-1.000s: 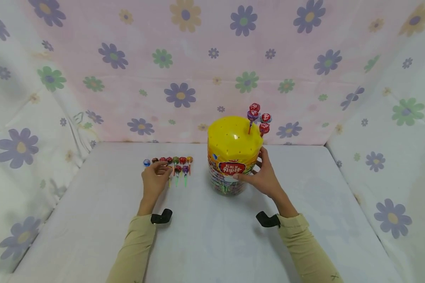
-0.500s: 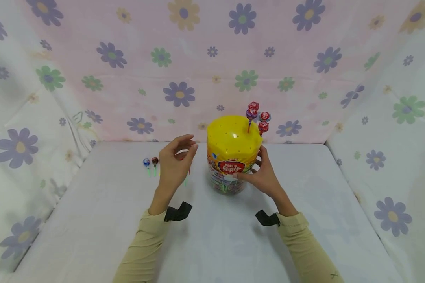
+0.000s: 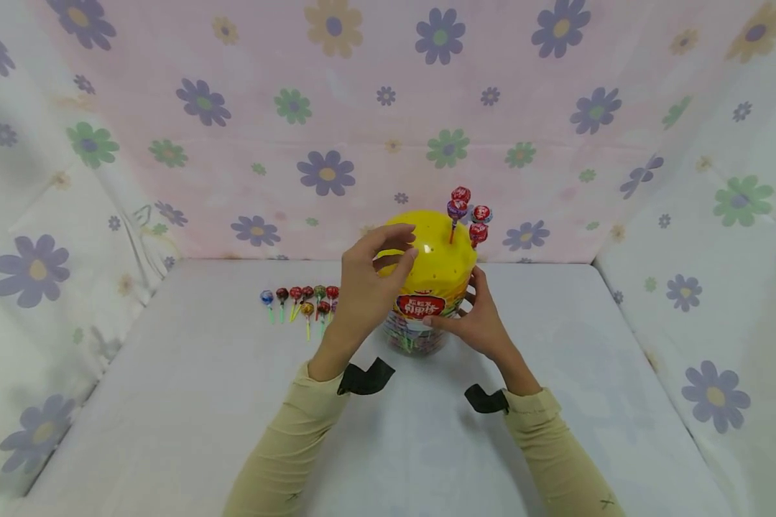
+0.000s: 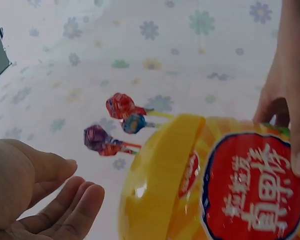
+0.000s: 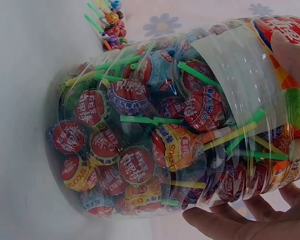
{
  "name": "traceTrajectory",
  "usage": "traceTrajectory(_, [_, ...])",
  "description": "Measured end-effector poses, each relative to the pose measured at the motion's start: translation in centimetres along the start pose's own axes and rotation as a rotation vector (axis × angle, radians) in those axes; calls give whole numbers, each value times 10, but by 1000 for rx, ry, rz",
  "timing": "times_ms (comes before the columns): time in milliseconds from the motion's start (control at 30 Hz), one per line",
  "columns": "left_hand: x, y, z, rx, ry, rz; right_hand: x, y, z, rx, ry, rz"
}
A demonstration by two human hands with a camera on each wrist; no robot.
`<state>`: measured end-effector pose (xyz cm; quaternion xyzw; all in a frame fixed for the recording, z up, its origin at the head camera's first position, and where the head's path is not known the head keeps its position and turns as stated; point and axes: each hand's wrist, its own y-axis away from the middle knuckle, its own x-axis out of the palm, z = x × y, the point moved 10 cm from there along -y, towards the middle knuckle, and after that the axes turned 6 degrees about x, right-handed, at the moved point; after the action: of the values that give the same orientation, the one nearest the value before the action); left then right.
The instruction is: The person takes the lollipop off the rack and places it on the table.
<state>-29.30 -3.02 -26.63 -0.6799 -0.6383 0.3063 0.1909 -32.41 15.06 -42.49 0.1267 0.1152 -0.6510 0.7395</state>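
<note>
A large clear jar [image 3: 420, 337] packed with wrapped lollipops stands upright on the table, under a yellow lid [image 3: 449, 262] pierced with small holes. Several lollipops [image 3: 481, 214] stick out of the lid's right side. My right hand [image 3: 485, 323] grips the jar from the right, thumb on the front near the red label [image 4: 255, 185] and fingers behind. At the left of the lid, my left hand [image 3: 371, 276] is raised with thumb and fingertips apart; the left wrist view shows nothing between them. It hides part of the lid and of the jar's left side.
Several loose lollipops [image 3: 307, 309] lie in rows on the white-covered table [image 3: 187, 373], left of the jar. Some are hidden behind my left forearm. A flowered cloth [image 3: 246, 172] rises behind and along both sides.
My left hand has moved from the loose lollipops up and right to the jar's lid, uncovering part of the rows. The right hand and the jar have stayed in place.
</note>
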Motion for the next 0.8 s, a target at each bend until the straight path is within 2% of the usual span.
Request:
traceTrajectory(400, [37,-21,1,-88,115,42,-3,-1,-2,-2,18,-11])
traceTrajectory(600, [44,-29,0,-58,57,17,-3,-1,0,-15,21,-12])
traceTrajectory(800, [50,-33,2,-33,52,7,-1,-1,0,-26,3,0])
